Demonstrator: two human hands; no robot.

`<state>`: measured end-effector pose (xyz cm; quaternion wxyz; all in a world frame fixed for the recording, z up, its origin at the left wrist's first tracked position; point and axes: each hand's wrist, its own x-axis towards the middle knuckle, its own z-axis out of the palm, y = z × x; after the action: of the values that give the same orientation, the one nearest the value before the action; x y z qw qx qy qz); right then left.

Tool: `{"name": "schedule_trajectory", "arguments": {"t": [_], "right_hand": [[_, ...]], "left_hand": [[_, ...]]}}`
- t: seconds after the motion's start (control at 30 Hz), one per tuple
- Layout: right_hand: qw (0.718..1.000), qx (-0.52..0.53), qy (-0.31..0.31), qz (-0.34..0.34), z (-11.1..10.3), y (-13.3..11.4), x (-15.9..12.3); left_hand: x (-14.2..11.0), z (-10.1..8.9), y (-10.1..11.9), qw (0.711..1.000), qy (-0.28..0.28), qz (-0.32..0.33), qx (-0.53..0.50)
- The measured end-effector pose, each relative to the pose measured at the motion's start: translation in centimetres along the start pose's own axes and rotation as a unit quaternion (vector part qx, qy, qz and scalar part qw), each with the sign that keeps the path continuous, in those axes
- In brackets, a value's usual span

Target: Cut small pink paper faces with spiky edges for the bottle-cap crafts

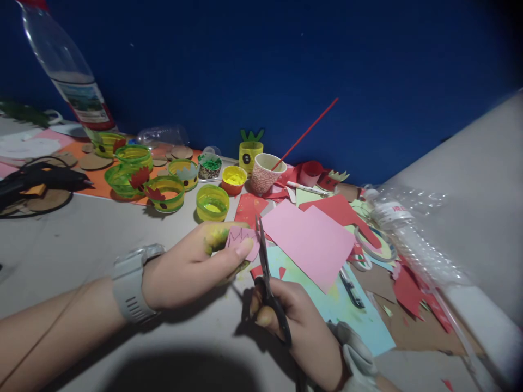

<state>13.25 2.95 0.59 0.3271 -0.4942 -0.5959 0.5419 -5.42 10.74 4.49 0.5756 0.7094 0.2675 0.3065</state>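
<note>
Pink paper piece [241, 241] — between both hands [196, 261], green-yellow cup [212, 203] just behind.

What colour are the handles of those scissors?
The handles of the scissors are black, which shows best in the head camera's view.

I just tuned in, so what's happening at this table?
The left hand pinches a small pink paper piece marked with a zigzag line. The right hand holds scissors beside it. Larger pink paper and a patterned cup with a red stick sit beyond.
</note>
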Motion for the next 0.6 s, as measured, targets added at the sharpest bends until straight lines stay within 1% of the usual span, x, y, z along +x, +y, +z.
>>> {"name": "schedule_trajectory", "arguments": {"t": [0.27,0.6], "right_hand": [[1.0,-0.008,-0.002,-0.005,0.04,-0.02,0.1],[1.0,0.003,-0.017,-0.004,-0.04,0.05,0.03]], "left_hand": [[0.13,0.01,0.24,0.999,0.016,0.016,0.026],[0.29,0.06,0.31,0.997,0.035,0.066,-0.003]]}}
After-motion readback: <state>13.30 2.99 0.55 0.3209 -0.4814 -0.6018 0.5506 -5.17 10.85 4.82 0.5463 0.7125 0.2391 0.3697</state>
